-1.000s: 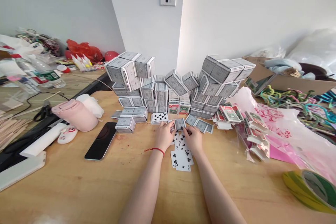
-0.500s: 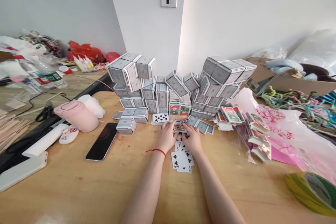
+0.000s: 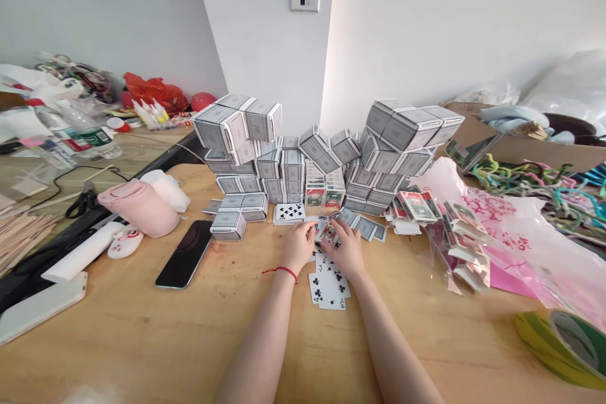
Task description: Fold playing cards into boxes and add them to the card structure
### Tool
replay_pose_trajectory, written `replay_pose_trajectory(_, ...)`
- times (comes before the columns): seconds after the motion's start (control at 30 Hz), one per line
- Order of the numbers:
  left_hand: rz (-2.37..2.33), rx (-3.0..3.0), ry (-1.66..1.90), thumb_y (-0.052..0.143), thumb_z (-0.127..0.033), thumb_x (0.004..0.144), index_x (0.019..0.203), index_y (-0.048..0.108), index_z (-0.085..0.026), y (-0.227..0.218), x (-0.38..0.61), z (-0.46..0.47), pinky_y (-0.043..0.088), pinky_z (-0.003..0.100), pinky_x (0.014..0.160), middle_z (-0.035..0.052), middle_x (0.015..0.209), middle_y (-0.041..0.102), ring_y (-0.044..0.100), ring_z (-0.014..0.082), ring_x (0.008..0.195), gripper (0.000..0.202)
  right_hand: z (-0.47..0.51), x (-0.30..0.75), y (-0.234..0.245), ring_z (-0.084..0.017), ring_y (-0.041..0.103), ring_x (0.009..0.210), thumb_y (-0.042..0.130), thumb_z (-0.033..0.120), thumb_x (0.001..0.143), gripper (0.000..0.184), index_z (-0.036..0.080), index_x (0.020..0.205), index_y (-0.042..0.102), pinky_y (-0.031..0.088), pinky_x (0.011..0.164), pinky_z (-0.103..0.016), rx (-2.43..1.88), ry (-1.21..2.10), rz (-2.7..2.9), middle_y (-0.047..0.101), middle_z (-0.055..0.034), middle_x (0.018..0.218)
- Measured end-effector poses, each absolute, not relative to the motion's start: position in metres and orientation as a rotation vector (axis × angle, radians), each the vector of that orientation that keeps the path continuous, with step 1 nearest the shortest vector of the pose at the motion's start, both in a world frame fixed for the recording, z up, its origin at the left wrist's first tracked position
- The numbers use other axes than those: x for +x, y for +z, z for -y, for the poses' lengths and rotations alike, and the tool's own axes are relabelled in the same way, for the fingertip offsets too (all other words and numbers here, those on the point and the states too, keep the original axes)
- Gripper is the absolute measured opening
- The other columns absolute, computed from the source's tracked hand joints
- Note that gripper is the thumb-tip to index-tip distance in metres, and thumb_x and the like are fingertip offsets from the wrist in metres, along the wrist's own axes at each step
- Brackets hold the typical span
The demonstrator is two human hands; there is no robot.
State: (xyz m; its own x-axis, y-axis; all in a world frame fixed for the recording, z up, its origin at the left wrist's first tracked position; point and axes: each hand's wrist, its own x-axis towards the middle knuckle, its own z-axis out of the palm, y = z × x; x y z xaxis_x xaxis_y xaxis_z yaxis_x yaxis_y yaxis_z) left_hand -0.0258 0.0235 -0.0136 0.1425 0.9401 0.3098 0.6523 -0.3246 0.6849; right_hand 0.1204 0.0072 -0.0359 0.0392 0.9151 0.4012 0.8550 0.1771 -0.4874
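Two hands: left hand (image 3: 299,247) and right hand (image 3: 345,245), close together over the counter (image 3: 199,341).
Right grip: narrow, fingers and thumb closed on a face card (image 3: 327,235).
Face card: between the hands, partly under the right fingers, just beside the left fingertips.
Left grip: fingers bunched; cannot tell whether they pinch anything.
Club cards (image 3: 326,290): face up, overlapping, nearer the person.
Spade card (image 3: 289,213): face up, just beyond the left hand.

L wrist (image 3: 290,262) w/ red cord (image 3: 286,269), bare forearms (image 3: 267,331)
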Motion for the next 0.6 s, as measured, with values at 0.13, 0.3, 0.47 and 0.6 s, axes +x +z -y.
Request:
replay_pose_trajectory(0.13, -1.53, 1.88, 0.976, 0.041, -0.022, 0.084, 0.102, 0.058, -0.02, -0.0136, -0.0272, -0.0258, 0.047, 0.028, 0.076, 0.0036, 0.083, 0.068, 0.062, 0.0149, 0.081, 0.025, -0.009, 0.1203, -0.0389, -0.03, 0.044, 0.098, 0.059, 0.047, 0.064, 0.06, 0.019, 0.117, 0.05, 0.032, 0.079, -0.041, -1.745, 0.112, 1.752, 0.053, -0.0129, 0.114)
replay_pose_trajectory(0.3, -1.515, 1.912, 0.987, 0.043, -0.022, 0.082, 0.097, 0.06, -0.02, -0.0139, -0.0278, -0.0266, 0.047, 0.026, 0.073, 0.0021, 0.081, 0.068, 0.062, 0.0141, 0.079, 0.022, -0.0094, 0.1206, -0.0395, -0.031, 0.043, 0.098, 0.061, 0.047, 0.061, 0.064, 0.018, 0.117, 0.048, 0.033, 0.077, -0.041, -1.774, 0.139, 1.673, 0.054, -0.0135, 0.109)
replay_pose_trajectory(0.47, -1.516, 1.906, 0.981, 0.043, -0.022, 0.082, 0.096, 0.06, -0.02, -0.0153, -0.0274, -0.0267, 0.047, 0.027, 0.073, 0.0027, 0.082, 0.068, 0.062, 0.0148, 0.08, 0.022, -0.0088, 0.1202, -0.0375, -0.03, 0.042, 0.099, 0.06, 0.046, 0.062, 0.065, 0.017, 0.118, 0.047, 0.032, 0.078, -0.041, -1.745, 0.142, 1.699, 0.053, -0.0129, 0.115)
replay_pose_trajectory(0.6, -1.533, 1.869, 0.995, 0.043, -0.023, 0.082, 0.097, 0.059, -0.02, -0.0172, -0.0271, -0.0271, 0.047, 0.027, 0.074, 0.0032, 0.085, 0.068, 0.062, 0.0155, 0.082, 0.022, -0.0079, 0.1196, -0.0353, -0.028, 0.045, 0.095, 0.06, 0.046, 0.062, 0.059, 0.017, 0.113, 0.052, 0.033, 0.079, -0.04, -1.7, 0.177, 1.7, 0.06, -0.011, 0.104)
